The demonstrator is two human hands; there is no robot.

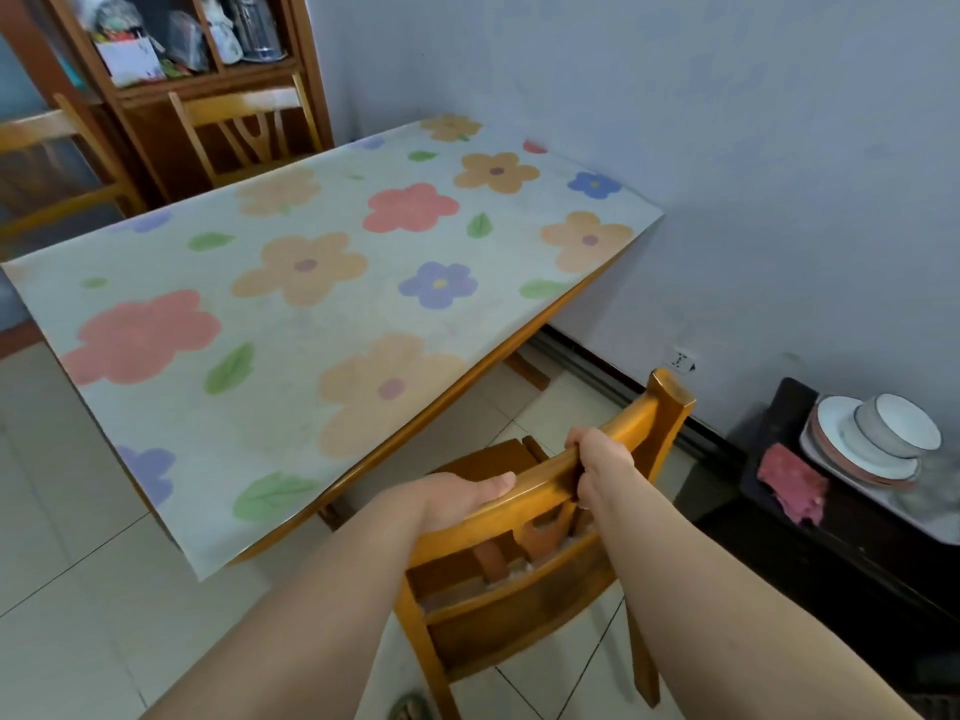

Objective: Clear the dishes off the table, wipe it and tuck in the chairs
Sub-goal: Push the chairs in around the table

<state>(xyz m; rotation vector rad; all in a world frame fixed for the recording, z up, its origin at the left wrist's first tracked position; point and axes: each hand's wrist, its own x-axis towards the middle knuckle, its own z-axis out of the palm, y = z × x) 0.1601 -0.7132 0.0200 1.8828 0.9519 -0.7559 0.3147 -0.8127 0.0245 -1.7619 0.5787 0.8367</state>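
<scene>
- The table, under its flowered cover, lies ahead and to my left
- The chair stands before me, back towards me, seat facing the table's near edge; its top rail runs under both my hands
- My left hand grips the rail's left part, fingers curled over it; my right hand clasps it nearer the right post
- Stacked dishes sit on a dark cabinet at my right, well apart from the table; a red cloth lies just beside them

No legible text in view. Packaging in the cabinet carries colour print, too blurred to read. Markings on the wall socket are too small to make out.
</scene>
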